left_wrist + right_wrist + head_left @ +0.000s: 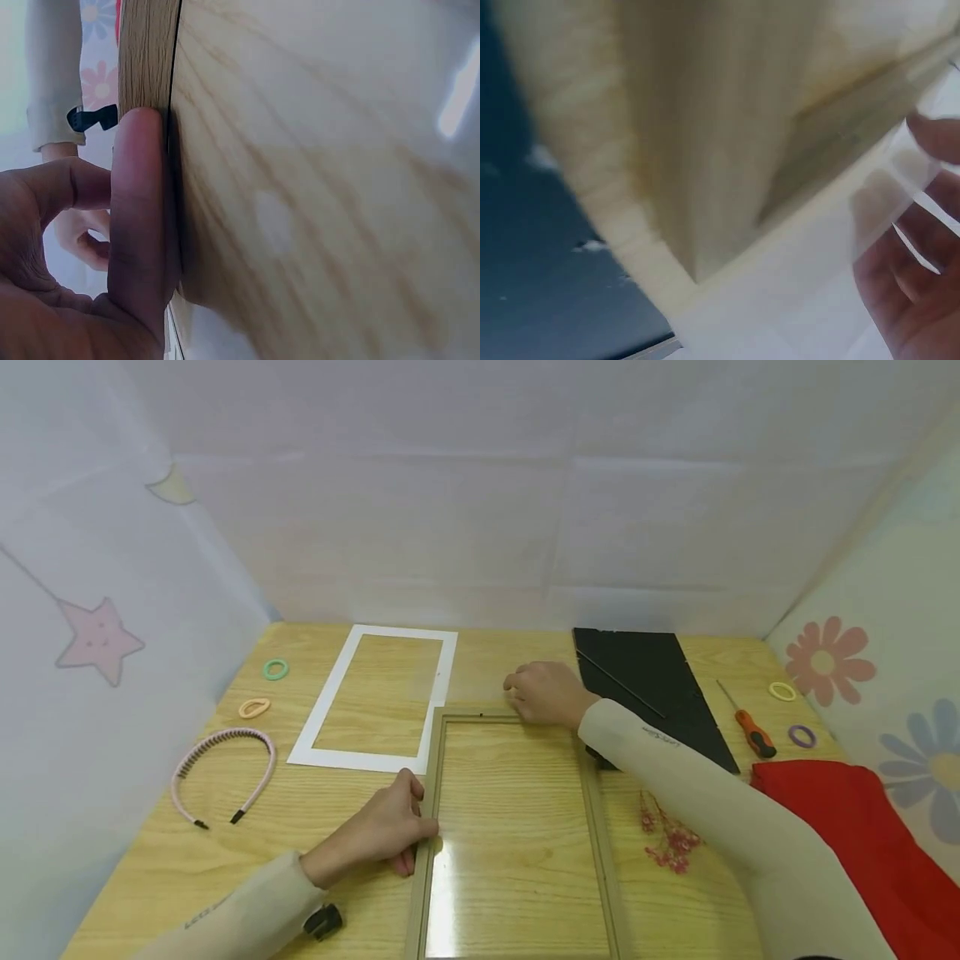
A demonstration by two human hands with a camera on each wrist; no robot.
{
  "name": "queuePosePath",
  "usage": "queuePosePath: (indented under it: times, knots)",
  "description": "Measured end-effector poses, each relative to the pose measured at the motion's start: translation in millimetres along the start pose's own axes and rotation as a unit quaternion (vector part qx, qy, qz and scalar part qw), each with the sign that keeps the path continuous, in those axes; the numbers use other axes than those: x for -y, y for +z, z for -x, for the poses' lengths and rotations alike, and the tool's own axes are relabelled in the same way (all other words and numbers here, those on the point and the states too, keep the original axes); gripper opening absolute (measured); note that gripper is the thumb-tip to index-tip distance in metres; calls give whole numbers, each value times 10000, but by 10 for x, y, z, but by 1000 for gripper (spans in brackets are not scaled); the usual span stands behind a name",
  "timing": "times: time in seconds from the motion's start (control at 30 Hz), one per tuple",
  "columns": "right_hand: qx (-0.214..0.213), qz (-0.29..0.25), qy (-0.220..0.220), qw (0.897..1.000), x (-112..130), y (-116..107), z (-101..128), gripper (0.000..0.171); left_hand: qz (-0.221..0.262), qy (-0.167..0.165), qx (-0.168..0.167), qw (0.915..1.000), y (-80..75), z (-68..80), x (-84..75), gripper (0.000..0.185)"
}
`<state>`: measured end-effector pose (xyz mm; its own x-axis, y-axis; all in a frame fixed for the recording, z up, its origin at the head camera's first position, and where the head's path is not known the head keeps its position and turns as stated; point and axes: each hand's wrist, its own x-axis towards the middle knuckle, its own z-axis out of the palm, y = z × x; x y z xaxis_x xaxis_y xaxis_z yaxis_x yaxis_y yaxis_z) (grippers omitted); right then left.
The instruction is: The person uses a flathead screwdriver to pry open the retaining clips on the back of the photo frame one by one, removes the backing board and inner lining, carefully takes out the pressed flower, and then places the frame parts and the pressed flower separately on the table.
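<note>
A tan picture frame [596, 810] with a glass pane lies flat on the wooden table [315, 810]. My left hand [401, 831] grips its left rail, thumb on top. In the left wrist view the thumb [139, 217] presses along the frame's edge [146, 60]. My right hand [525, 693] is curled over the frame's far top rail. The right wrist view is blurred. It shows a frame corner [832, 142], with my fingers [915, 285] seen through a clear pane. A white mat board [330, 752] lies to the far left of the frame. A black backing board [652, 685] lies to its far right.
A pink headband [221, 768], a green hair tie [275, 669] and an orange one [254, 707] lie on the left. On the right are an orange-handled screwdriver [750, 731], a yellow tie [782, 691], a purple tie [802, 736], a red cloth [862, 827] and dried pink flowers [671, 839]. Cloth walls surround the table.
</note>
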<state>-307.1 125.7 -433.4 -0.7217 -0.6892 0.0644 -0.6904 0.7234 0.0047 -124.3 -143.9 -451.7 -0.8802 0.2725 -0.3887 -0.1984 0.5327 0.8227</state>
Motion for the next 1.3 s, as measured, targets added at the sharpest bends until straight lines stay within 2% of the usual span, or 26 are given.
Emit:
queuePosePath:
  times: [0.17,0.4,0.5,0.67,0.8,0.97,1.07,1.13,1.2,1.27,1.3]
  knots:
    - [575,-391,172,9974,-38,9,-6,34,114,9,119,9999,-6,5,4,42]
    - [872,-616,259,9939,-82,40,22,36,124,199,206,9995,-26,-14,3,43]
    - [864,-691,301,9934,-62,47,39,35,99,179,186,9996,-28,-22,8,42]
    - [682,-515,338,9958,-58,69,48,30,139,146,205,9996,-26,-27,31,43]
    - [606,-528,299,9963,-76,113,34,31,125,132,244,9995,-32,14,55,44]
    - [691,-808,434,9934,-115,167,50,33,189,62,298,9994,-32,69,90,45]
    - [597,-1254,690,9879,-124,144,116,36,242,113,263,9993,-69,75,103,44]
    - [489,-1505,890,9834,-120,109,187,39,59,196,102,9997,-126,67,93,37]
    - [265,-1621,1052,9808,-127,62,288,43,-425,394,-324,9978,-213,37,59,30]
    - [25,-1471,1142,9825,-166,18,401,46,-1031,683,-863,9886,-338,-5,3,24]
    - [-124,-1330,1135,9845,-202,-5,460,48,-1347,851,-1168,9803,-416,-33,-30,23]
